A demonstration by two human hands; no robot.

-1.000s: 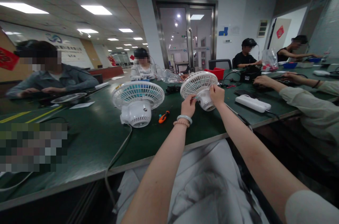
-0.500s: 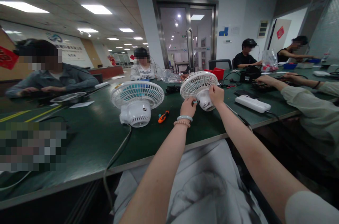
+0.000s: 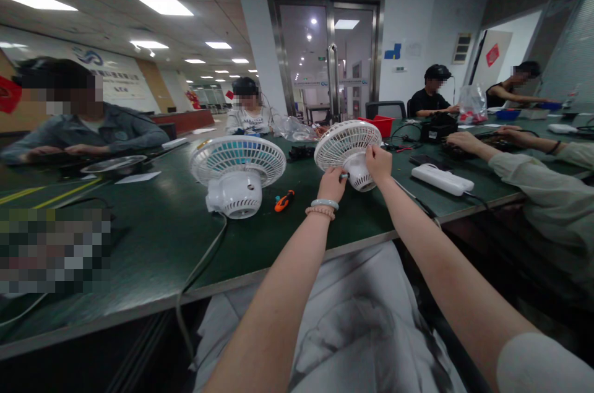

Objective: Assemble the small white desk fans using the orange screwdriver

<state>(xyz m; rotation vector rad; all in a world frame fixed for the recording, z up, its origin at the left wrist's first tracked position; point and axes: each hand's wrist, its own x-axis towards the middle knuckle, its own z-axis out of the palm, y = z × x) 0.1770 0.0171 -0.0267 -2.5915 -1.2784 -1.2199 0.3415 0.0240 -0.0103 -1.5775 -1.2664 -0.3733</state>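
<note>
A white fan with a round grille lies tilted back on the green table, its motor housing toward me. My right hand is closed at the right edge of the grille, beside the housing. My left hand, wearing two bracelets, is closed in a pinch at the left of the housing. Between its fingertips shows a small dark piece, too small to name. A second white fan with blue blades stands to the left. An orange-handled tool lies between the two fans.
A white power strip and a dark phone lie to the right, near a co-worker's arms. A red bin stands farther back. A grey cord hangs over the front edge at left. Other people sit around the table.
My view has shifted slightly, so the table and fans sit a little higher and farther left. Both hands stay at the right fan, with little visible movement.
</note>
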